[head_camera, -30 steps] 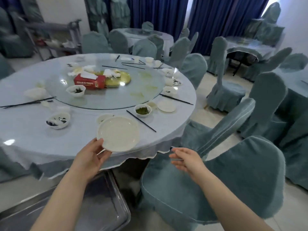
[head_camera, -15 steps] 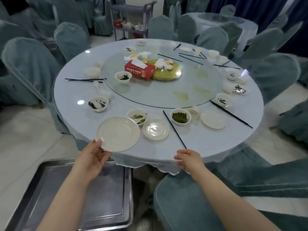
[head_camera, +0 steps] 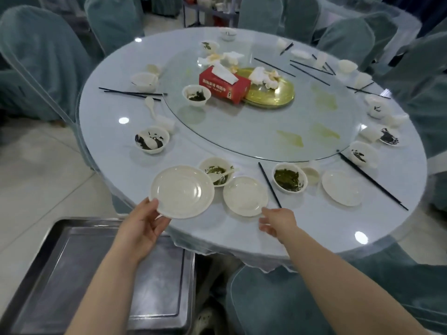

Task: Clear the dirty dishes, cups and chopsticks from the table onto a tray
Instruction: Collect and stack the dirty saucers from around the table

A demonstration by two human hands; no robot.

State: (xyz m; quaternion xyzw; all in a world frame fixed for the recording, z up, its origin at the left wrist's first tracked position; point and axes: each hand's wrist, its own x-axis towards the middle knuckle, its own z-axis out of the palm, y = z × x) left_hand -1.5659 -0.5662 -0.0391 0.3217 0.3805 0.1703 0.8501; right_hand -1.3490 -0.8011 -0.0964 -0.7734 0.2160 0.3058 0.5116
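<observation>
Pinching rim of plate [head_camera: 182, 191] lower centre, your left hand [head_camera: 142, 227] grips it; right hand [head_camera: 278, 222] half-open, empty, nearing saucer [head_camera: 245, 196]. Likely light, stiff, slick, breakable: take saucer by near rim.

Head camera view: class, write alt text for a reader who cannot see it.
A person's left hand grips a white plate at the edge of a round table, while the right hand reaches toward a smaller plate. Dirty bowls and black chopsticks remain; a metal tray sits below.
</observation>
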